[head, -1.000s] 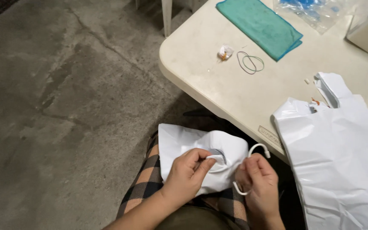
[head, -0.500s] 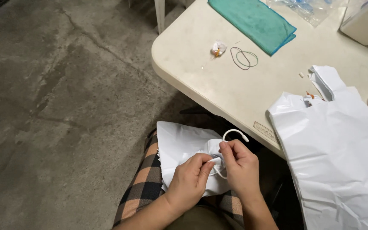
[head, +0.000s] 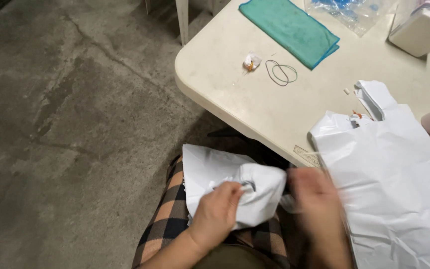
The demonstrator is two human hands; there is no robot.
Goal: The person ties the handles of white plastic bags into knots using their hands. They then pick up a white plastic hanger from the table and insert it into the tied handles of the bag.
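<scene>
A white plastic bag bundle (head: 225,177) rests on my lap over checked trousers. My left hand (head: 216,215) pinches the gathered neck of this bundle from the left. My right hand (head: 315,209) is blurred with motion just right of the bundle, beside its pulled end; I cannot tell whether it grips anything. A stack of flat white plastic bags (head: 394,179) hangs over the table's near edge to the right.
The cream table (head: 225,94) carries dark rubber bands (head: 280,73), a small crumpled scrap (head: 251,62), a teal cloth (head: 290,30), a clear bag with blue things (head: 349,12) and a white box (head: 419,30). Cracked concrete floor (head: 65,114) lies to the left.
The white loop that my right hand held over the bundle is gone from sight. My right hand has swung away to the right, blurred. My left hand keeps its pinch.
</scene>
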